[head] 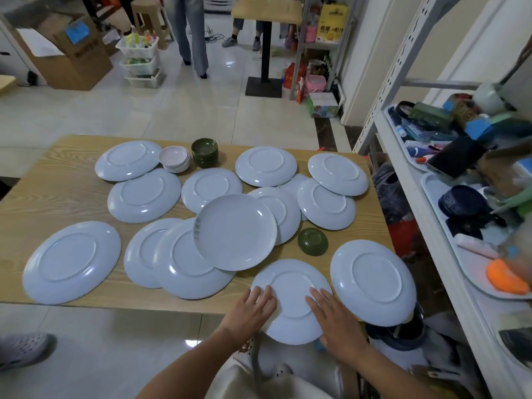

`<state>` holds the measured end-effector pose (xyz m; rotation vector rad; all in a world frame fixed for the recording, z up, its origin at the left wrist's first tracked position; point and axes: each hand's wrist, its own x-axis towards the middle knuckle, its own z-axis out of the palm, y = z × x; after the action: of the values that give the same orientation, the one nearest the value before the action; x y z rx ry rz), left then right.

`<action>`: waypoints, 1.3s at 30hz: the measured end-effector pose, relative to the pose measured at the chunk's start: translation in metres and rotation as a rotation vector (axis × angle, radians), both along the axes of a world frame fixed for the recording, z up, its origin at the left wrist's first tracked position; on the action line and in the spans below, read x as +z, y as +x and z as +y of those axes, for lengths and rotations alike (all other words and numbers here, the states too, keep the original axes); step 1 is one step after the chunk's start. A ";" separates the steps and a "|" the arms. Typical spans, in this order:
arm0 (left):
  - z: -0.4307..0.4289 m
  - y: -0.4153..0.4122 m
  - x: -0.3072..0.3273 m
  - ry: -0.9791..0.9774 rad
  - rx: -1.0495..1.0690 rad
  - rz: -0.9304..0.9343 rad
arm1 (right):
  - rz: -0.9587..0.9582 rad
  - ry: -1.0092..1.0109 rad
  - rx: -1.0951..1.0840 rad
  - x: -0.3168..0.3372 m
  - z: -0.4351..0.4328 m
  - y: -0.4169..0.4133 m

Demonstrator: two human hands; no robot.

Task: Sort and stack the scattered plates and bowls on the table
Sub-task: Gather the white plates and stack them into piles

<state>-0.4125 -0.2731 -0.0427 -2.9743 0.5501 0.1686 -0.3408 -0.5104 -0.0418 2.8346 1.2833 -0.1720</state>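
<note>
Several pale blue plates lie scattered on the wooden table (57, 168), most face down, some overlapping. One plate (236, 231) in the middle lies face up on others. The nearest plate (290, 286) is face down and hangs over the front edge. My left hand (253, 309) rests on its left rim with straight fingers, and my right hand (334, 318) rests flat on its right side. A stack of pale pink bowls (174, 158) and a stack of green bowls (205, 152) stand at the back. A single green bowl (312, 241) sits upside down beside the near plates.
A white shelf rack (437, 226) crowded with trays and clutter stands close on the right. A red bag (403, 234) sits between rack and table. Beyond the table, people's legs (193, 38), a cardboard box (66, 53) and baskets stand on the tiled floor. A shoe (20, 349) shows at lower left.
</note>
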 end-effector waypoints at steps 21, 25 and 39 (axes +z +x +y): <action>0.076 0.106 0.089 -0.968 1.096 -0.139 | 0.799 0.872 -0.939 0.024 0.104 0.086; 0.128 0.117 0.073 -0.969 1.228 -0.040 | 0.709 0.729 -0.969 0.026 0.152 0.102; 0.189 0.125 0.027 -0.813 1.094 0.168 | 0.288 0.419 -1.007 0.017 0.211 0.095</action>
<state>-0.2878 -0.0844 -0.0160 -3.6250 -1.3787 0.3321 -0.2462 -0.2997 -0.0251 3.6241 -0.2761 -0.3583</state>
